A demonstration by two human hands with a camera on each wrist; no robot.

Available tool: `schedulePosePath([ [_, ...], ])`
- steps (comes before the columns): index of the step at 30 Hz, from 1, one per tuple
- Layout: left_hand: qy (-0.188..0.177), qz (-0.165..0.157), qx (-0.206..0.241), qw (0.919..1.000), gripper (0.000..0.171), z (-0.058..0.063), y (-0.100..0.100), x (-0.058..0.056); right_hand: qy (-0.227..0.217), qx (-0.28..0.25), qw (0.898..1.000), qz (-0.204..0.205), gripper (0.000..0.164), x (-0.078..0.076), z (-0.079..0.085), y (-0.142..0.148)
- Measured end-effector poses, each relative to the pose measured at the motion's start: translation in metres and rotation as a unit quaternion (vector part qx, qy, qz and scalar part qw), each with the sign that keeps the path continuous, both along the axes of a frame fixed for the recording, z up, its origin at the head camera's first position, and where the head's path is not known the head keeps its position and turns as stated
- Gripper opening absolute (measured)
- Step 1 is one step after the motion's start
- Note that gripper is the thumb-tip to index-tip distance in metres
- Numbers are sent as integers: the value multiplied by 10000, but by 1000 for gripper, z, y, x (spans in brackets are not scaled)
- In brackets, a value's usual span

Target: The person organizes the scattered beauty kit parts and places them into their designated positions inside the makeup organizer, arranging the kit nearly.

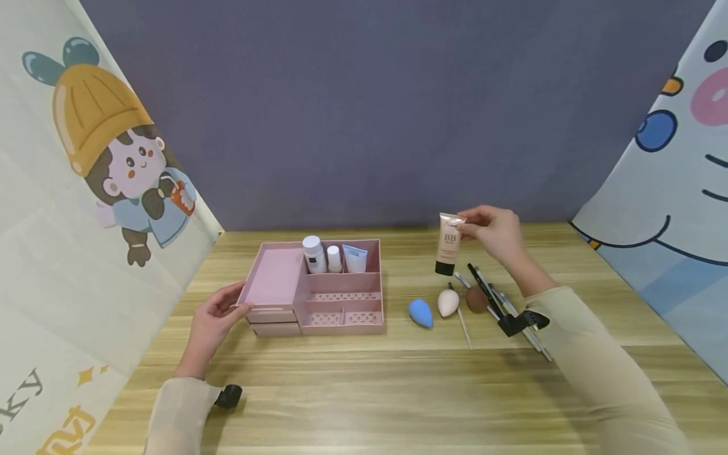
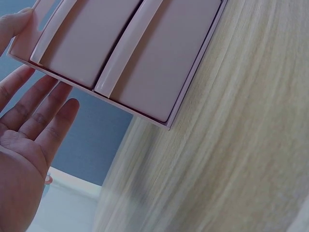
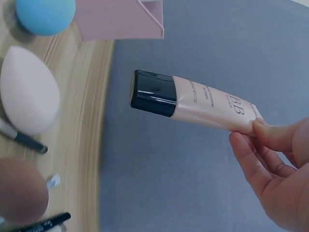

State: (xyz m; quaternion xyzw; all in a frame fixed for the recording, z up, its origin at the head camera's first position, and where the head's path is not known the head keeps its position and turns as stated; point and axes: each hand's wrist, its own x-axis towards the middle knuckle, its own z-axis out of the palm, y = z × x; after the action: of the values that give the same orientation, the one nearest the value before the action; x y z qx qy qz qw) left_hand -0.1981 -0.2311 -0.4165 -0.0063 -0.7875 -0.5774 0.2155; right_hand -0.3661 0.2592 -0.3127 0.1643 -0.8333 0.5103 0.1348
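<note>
The right grip [image 1: 495, 235] pinches the BB cream tube [image 1: 448, 246] up top; lower it cap-down. Left grip [image 1: 213, 319], spread, should lightly brace the pink organizer [image 1: 277, 275].

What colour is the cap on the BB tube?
The cap is black; it shows best in the right wrist view.

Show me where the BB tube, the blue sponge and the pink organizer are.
BB tube [image 3: 212, 106], right wrist view: on its pale printed body.
Blue sponge [image 1: 421, 313], head view: on its rounded middle.
Pink organizer [image 1: 277, 278], head view: on its bare flat top.
</note>
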Motion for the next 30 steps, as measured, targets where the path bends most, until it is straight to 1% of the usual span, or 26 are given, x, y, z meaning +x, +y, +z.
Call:
schedulePosePath([
  [8,-129,67,-111,9998,48,2,-2,1,191,-88,9997,139,19,-6,-1,-23],
  [18,-265,100,-147,9995,48,7,0,-2,394,-141,9984,380,15,-12,-2,-46],
  [24,-230,105,-136,9996,47,6,-1,-4,538,-240,9966,577,14,-14,-3,-60],
  [30,-172,143,-105,9997,46,4,-2,-4,449,-348,9962,659,13,-18,-1,-73],
])
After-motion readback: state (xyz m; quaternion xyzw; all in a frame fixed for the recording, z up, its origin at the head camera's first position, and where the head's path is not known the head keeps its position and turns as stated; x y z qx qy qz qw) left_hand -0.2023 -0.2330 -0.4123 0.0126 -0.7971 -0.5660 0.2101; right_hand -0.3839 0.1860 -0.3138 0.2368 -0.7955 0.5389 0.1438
